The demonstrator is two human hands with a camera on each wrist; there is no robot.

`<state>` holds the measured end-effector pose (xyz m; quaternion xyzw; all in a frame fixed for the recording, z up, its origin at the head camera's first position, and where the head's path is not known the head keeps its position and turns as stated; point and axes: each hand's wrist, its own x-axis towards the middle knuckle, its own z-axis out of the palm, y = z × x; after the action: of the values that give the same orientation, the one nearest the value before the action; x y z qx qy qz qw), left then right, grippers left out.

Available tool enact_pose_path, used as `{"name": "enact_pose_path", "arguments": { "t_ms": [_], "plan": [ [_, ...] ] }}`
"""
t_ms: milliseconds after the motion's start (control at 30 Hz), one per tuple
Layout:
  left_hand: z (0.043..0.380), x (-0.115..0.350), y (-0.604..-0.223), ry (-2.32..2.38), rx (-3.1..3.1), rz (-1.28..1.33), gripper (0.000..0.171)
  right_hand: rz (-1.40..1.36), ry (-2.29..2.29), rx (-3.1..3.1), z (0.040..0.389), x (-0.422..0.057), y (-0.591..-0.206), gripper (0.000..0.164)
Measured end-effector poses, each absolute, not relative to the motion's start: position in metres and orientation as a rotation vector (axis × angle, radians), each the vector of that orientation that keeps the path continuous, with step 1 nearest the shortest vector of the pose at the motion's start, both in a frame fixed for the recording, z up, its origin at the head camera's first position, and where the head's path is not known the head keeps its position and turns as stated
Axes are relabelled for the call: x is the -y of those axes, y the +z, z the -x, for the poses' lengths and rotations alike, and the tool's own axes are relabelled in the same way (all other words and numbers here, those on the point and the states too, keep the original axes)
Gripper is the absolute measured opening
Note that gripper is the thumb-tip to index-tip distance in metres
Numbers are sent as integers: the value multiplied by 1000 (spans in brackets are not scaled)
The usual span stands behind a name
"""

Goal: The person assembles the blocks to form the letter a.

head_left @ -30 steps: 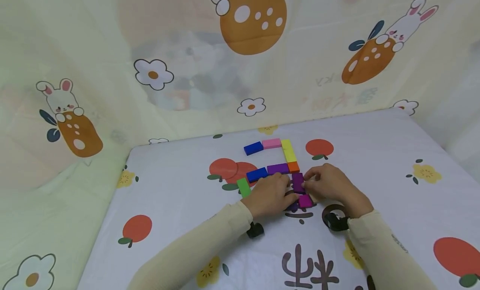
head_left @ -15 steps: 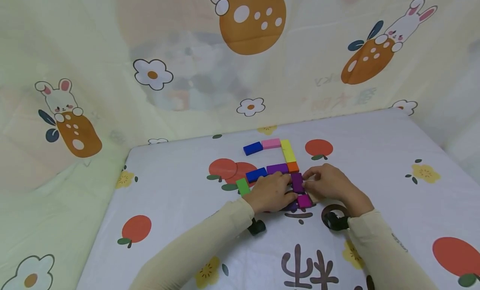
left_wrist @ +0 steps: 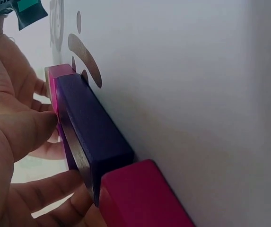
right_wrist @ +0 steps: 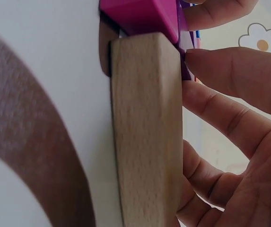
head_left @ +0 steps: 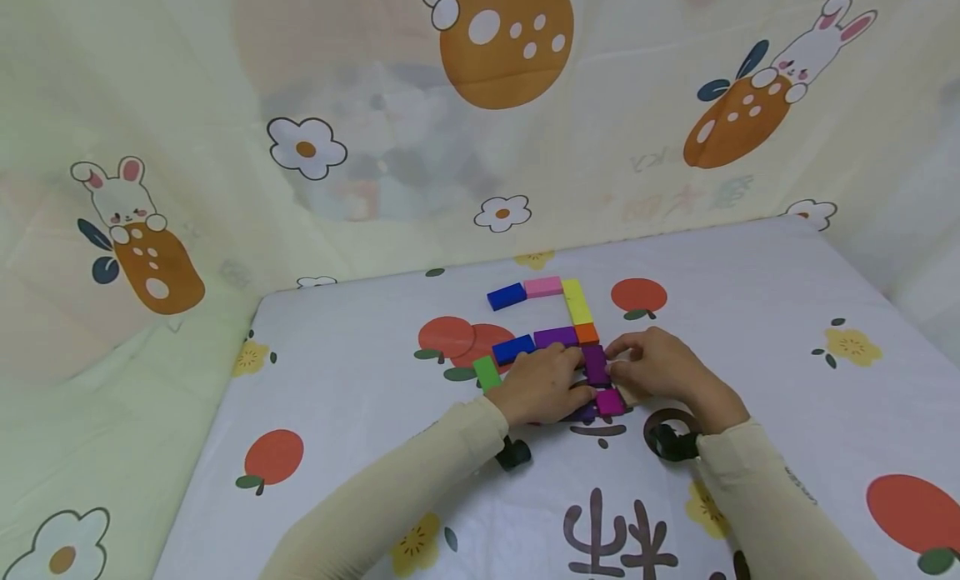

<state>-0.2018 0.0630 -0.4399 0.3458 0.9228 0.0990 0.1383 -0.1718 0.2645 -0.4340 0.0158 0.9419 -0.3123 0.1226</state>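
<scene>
My left hand [head_left: 543, 387] lies over the lower blocks, fingers reaching to the left side of a purple block [head_left: 596, 365]. Its thumb [left_wrist: 31, 130] touches where a magenta block [head_left: 610, 402] meets an indigo block [left_wrist: 92, 125]. From the other side, my right hand [head_left: 660, 365] touches the purple block's right side with its thumb and forefinger; its other fingers are bent. A bare wood block [right_wrist: 144, 127] lies beside the magenta block, close to the right palm. Another magenta block [left_wrist: 142, 196] adjoins the indigo one. The left hand hides part of the row in the head view.
Behind the hands, a line of blocks joins blue [head_left: 507, 297], pink [head_left: 543, 287], yellow [head_left: 577, 302] and orange [head_left: 587, 334]. A second blue block [head_left: 513, 349] and a violet block [head_left: 556, 337] adjoin the orange one. A green block [head_left: 487, 373] stands near the left wrist.
The left hand has shifted very slightly against the purple block. The right hand and the blocks look almost the same throughout.
</scene>
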Motion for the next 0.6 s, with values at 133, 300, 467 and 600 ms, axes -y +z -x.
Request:
{"name": "enact_pose_path", "arguments": {
  "t_ms": [133,300,467,600],
  "plan": [
    [202,-62,-439,289,-2670,-1006,48,-42,-911,-2747,172,-265,-435,32],
    [201,-62,-439,302,-2665,-1003,46,-51,-912,-2740,172,-265,-436,33],
    [201,-62,-440,295,-2670,-1007,46,-54,-924,-2736,172,-266,-437,33],
    [201,-62,-440,298,-2667,-1002,46,-48,-931,-2737,172,-266,-436,35]
  ]
}}
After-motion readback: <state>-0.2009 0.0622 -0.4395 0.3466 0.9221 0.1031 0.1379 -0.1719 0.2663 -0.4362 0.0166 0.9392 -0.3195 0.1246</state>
